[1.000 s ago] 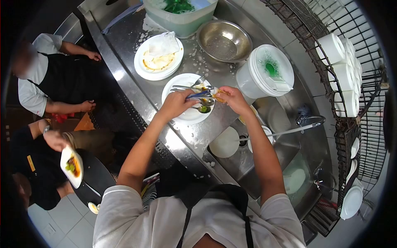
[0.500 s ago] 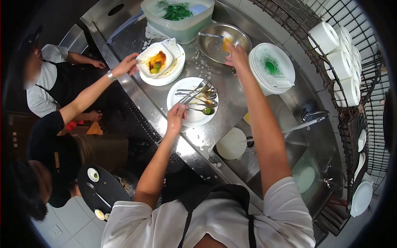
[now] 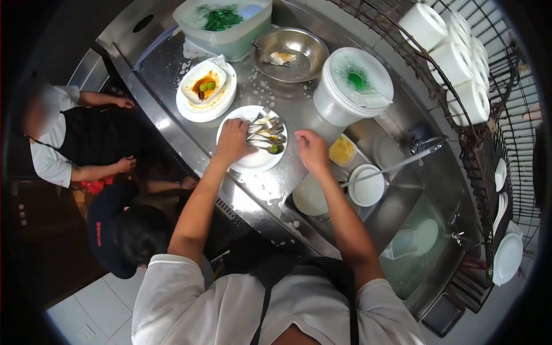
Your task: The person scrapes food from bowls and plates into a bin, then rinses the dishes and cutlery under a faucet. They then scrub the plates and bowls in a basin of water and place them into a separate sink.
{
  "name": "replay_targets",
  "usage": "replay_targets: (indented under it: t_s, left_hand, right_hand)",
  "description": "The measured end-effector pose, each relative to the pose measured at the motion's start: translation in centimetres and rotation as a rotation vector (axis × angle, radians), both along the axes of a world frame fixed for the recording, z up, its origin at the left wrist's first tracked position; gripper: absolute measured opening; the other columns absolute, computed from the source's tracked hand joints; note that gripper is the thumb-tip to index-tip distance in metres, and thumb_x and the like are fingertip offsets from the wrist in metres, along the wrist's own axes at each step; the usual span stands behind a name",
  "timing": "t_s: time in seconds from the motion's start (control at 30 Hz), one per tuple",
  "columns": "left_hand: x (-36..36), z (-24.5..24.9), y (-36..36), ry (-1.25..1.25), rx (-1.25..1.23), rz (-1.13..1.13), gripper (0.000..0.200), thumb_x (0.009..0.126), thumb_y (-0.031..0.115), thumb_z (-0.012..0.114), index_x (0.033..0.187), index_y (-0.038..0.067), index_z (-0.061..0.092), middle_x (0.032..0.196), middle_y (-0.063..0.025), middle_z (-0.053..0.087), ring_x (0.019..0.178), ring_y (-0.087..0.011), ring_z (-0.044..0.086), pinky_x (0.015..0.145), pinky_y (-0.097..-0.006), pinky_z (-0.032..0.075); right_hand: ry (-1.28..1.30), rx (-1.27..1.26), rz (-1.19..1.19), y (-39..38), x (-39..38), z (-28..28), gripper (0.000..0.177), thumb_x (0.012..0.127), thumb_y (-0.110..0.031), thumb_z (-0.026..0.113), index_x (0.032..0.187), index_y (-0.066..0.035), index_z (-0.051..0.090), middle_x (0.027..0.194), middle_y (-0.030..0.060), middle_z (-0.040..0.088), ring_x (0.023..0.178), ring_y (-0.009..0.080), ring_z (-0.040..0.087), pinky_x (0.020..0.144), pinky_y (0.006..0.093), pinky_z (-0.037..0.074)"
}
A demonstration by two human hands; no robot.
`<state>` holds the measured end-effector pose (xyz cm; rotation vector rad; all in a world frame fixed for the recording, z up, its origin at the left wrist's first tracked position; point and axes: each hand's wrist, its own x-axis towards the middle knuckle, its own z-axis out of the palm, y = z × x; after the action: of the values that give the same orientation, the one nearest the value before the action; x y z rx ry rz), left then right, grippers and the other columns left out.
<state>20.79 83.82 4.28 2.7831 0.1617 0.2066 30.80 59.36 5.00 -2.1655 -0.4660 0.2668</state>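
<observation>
A white plate (image 3: 251,165) on the steel counter bears several forks and spoons (image 3: 269,133) and a small green citrus piece (image 3: 275,149). My left hand (image 3: 233,141) reaches over the plate's left side, its fingers closed around the cutlery handles. To the right of the plate, my right hand (image 3: 312,150) hovers with curled fingers, apparently holding nothing. Behind it stands a white bucket (image 3: 333,106) with green foamy liquid on top. A metal bowl (image 3: 291,49) holds a utensil and a yellowish-white scrap (image 3: 282,58).
A sauce-stained square dish (image 3: 203,85) rests on stacked plates (image 3: 198,114). A tub of soapy water (image 3: 230,43) stands at the back. Bowls (image 3: 366,185) sit in the sink (image 3: 397,218) beneath a faucet (image 3: 397,165). Two people are at the left, one bent low (image 3: 141,236).
My right hand has left the metal bowl, where the scrap now lies, and moved closer to me. My left hand shifted on the cutlery. A co-worker released the square dish onto the plates and bent down.
</observation>
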Motion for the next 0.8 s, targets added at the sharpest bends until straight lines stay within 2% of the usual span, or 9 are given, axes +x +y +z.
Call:
replay_targets:
  t_s: [0.1,0.13,0.23,0.33,0.43,0.47,0.53,0.7,0.8]
  left_hand:
    - [0.2,-0.6,-0.1,0.142,0.009,0.015,0.060,0.059,0.023,0.084,0.111,0.003,0.062,0.106,-0.0147,0.060,0.103,-0.0338,0.057,0.095,-0.0446,0.043]
    - [-0.2,-0.9,-0.4,0.107,0.034,0.001,0.050,0.060,0.018,0.082,0.104,0.005,0.062,0.100,-0.0129,0.060,0.094,-0.0321,0.059,0.086,-0.0435,0.047]
    - [-1.3,-1.2,-1.7,0.110,0.004,0.040,0.047,0.062,0.015,0.082,0.103,0.005,0.062,0.098,-0.0132,0.060,0.095,-0.0319,0.059,0.085,-0.0435,0.049]
    - [-2.6,-0.9,-2.8,0.032,0.002,0.065,0.040,0.066,0.006,0.076,0.102,0.007,0.061,0.097,-0.0118,0.060,0.092,-0.0316,0.061,0.079,-0.0422,0.051]
    - [-3.3,-0.7,-3.4,-0.031,0.009,0.135,0.027,0.073,0.001,0.065,0.099,0.007,0.059,0.093,-0.0118,0.060,0.088,-0.0319,0.062,0.074,-0.0422,0.052]
    - [-3.6,-0.9,-3.4,-0.047,0.002,0.162,0.024,0.075,0.001,0.062,0.098,0.007,0.059,0.092,-0.0124,0.060,0.087,-0.0322,0.062,0.073,-0.0424,0.051]
    - [-4.0,-0.8,-3.5,-0.098,-0.001,0.187,0.015,0.080,0.002,0.055,0.094,0.006,0.058,0.090,-0.0130,0.059,0.086,-0.0319,0.062,0.071,-0.0416,0.052]
    - [-4.3,-1.2,-4.2,-0.203,-0.035,0.165,0.012,0.079,0.003,0.056,0.091,0.005,0.058,0.090,-0.0131,0.060,0.086,-0.0323,0.062,0.073,-0.0422,0.051]
    - [-4.3,-1.6,-3.7,-0.252,-0.050,0.127,0.011,0.079,0.004,0.056,0.091,0.005,0.058,0.091,-0.0133,0.060,0.086,-0.0328,0.061,0.073,-0.0421,0.051]
  right_hand:
    - [-0.288,0.028,0.094,0.9,-0.5,-1.3,0.017,0.086,-0.011,0.064,0.102,-0.007,0.070,0.110,0.0078,0.068,0.098,0.0309,0.065,0.084,0.0402,0.052]
    - [-0.282,-0.006,0.124,1.8,-0.2,-1.0,0.021,0.083,-0.011,0.066,0.103,-0.009,0.070,0.115,0.0082,0.066,0.110,0.0292,0.060,0.090,0.0407,0.050]
    - [-0.421,-0.008,0.253,5.3,1.2,-1.2,0.021,0.085,-0.012,0.065,0.105,-0.010,0.071,0.117,0.0088,0.067,0.113,0.0282,0.059,0.094,0.0392,0.049]
    - [-0.555,-0.054,0.404,9.0,2.4,-1.9,0.030,0.084,-0.009,0.061,0.112,-0.013,0.071,0.120,0.0101,0.067,0.119,0.0274,0.056,0.099,0.0385,0.047]
    - [-0.314,-0.345,0.821,12.0,4.0,-0.6,0.042,0.079,-0.005,0.060,0.119,-0.016,0.070,0.123,0.0127,0.066,0.121,0.0289,0.057,0.101,0.0392,0.047]
    - [-0.118,-0.454,0.870,12.1,4.1,1.1,0.049,0.075,-0.006,0.060,0.122,-0.018,0.069,0.122,0.0155,0.066,0.118,0.0310,0.060,0.101,0.0400,0.047]
    - [-0.057,-0.519,0.927,13.0,4.4,0.7,0.048,0.075,-0.009,0.062,0.121,-0.018,0.070,0.123,0.0157,0.066,0.117,0.0315,0.061,0.101,0.0405,0.047]
    - [-0.005,-0.635,0.971,13.8,5.4,0.6,0.032,0.077,-0.016,0.064,0.108,-0.016,0.074,0.109,0.0150,0.071,0.101,0.0331,0.067,0.090,0.0429,0.052]
    - [-0.223,-0.394,0.769,14.4,7.0,-0.8,0.022,0.081,-0.021,0.065,0.099,-0.013,0.074,0.097,0.0158,0.071,0.092,0.0357,0.068,0.081,0.0457,0.053]
